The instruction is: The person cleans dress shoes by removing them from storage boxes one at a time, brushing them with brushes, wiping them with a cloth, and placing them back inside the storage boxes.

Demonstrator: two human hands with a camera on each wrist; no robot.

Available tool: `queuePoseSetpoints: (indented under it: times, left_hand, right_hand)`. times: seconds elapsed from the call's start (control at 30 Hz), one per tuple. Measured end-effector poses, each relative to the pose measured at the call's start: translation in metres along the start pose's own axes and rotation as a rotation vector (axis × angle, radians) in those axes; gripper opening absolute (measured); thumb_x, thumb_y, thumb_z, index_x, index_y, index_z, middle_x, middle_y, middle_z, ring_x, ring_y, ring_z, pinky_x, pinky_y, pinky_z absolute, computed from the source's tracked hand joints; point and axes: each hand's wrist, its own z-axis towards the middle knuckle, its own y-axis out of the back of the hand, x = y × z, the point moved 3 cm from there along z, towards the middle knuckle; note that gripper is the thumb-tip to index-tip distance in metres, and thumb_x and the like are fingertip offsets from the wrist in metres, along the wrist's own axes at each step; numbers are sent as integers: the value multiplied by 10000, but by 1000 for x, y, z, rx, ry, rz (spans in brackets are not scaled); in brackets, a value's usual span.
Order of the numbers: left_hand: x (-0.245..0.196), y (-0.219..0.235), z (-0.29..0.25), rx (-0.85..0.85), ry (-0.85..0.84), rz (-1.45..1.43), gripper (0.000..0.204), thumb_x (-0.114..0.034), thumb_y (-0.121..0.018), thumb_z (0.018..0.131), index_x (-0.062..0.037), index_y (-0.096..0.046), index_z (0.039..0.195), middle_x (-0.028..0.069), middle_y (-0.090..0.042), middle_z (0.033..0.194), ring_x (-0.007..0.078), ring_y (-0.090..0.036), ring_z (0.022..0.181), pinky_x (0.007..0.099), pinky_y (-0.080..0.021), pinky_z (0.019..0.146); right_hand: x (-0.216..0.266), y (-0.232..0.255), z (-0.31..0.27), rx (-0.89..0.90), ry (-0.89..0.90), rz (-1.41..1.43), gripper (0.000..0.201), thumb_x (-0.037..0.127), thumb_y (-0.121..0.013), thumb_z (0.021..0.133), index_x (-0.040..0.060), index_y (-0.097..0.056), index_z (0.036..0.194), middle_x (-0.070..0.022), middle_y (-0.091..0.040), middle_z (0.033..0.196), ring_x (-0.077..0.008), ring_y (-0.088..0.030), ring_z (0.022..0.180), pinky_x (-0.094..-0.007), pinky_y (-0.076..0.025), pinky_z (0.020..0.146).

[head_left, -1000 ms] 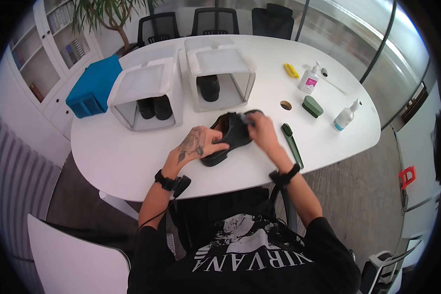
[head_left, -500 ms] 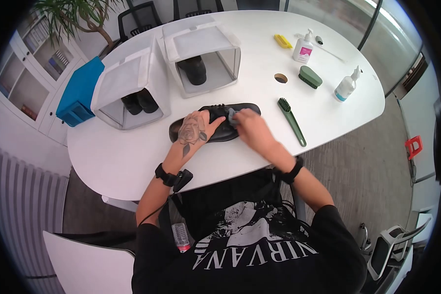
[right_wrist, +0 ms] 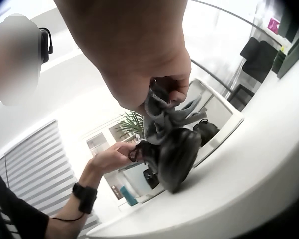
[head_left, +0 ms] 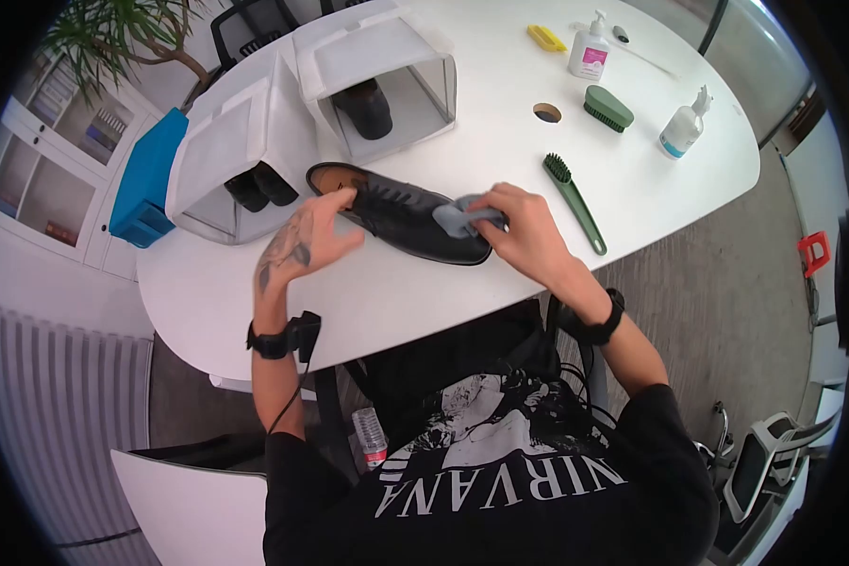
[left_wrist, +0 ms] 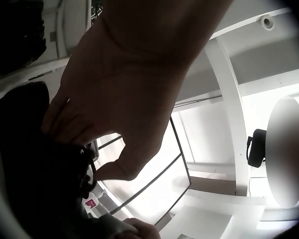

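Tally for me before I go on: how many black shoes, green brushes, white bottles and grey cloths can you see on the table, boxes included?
Black leather shoes: 4, three inside white rectangular boxes
Green bristle brushes: 2
White pump or spray bottles: 2
Soft grey cloth, in the right hand's grip: 1
Total: 9

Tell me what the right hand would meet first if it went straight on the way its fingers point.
Past the grey cloth it pinches, the right hand would likely meet the toe of the black shoe; the cloth seems to touch it already, though exact depth is unclear.
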Motion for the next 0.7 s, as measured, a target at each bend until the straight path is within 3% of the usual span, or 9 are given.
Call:
queuePoseSetpoints:
  times: [0.03,0.1,0.23,0.3,0.37,0.47,0.6,0.67,0.7]
  left_hand:
    - [7,-7,7,1,1,4,383,-296,-766,875,56,-663,984,226,-705,1041,382,-690,1012,428,-523,889]
    - [-4,-20,29,-59,393,-227,568,-482,-733,916,80,-655,941,261,-704,948,423,-688,931,447,-518,865]
    - [-18,-59,50,-313,318,-13,670,-579,-735,909,77,-637,812,284,-614,742,405,-578,685,459,-475,677]
    - [-5,-62,53,-279,399,-17,598,-529,-774,891,51,-658,799,262,-661,734,425,-635,689,452,-523,711]
    - [7,-60,43,-324,338,-217,511,-435,-799,891,52,-669,807,184,-687,731,328,-653,684,393,-534,729]
    - [5,-48,20,-603,434,-1103,210,-188,-785,865,2,-697,885,22,-687,840,126,-653,770,264,-518,764]
    - [20,-67,4,-401,547,-1703,211,-118,-755,889,-26,-662,1055,46,-672,927,114,-658,858,250,-526,814]
    - [45,-105,-10,-574,-155,-818,493,-71,-764,911,-82,-514,1336,101,-641,1131,140,-669,958,267,-551,862]
    - [42,-100,-14,-574,-162,-810,493,-71,-764,911,-82,-514,1336,101,-641,1131,140,-669,958,267,-551,862]
  right_hand:
    - [-1,-5,6,-20,10,14,235,14,-690,783,5,-734,1014,-205,-693,955,-395,-689,855,-462,-568,797]
    - [-12,-31,10,52,84,6,218,9,-682,787,-10,-726,1000,-211,-697,966,-409,-689,878,-469,-567,808]
    - [10,-78,-21,409,223,47,219,-6,-686,793,-17,-722,1009,-186,-705,952,-403,-689,932,-474,-560,843]
    - [24,-54,-26,287,227,59,219,-14,-689,796,-11,-723,1012,-174,-704,959,-390,-688,925,-463,-562,827]
    - [26,-15,-26,94,167,106,265,-58,-700,793,10,-722,1048,-138,-700,986,-338,-689,914,-411,-563,784]
    - [43,21,-25,0,29,158,323,-94,-705,782,29,-721,1080,-122,-703,995,-308,-695,942,-388,-561,782]
    - [82,-12,-26,82,341,294,302,-101,-678,794,32,-696,1065,-106,-668,1008,-311,-679,957,-396,-553,818]
    - [88,-36,-21,118,407,302,285,-94,-661,799,28,-682,1056,-110,-648,1014,-319,-669,956,-405,-548,824]
    - [87,-48,-18,110,509,190,284,-94,-639,794,30,-671,1047,-119,-628,1016,-333,-657,950,-413,-542,824]
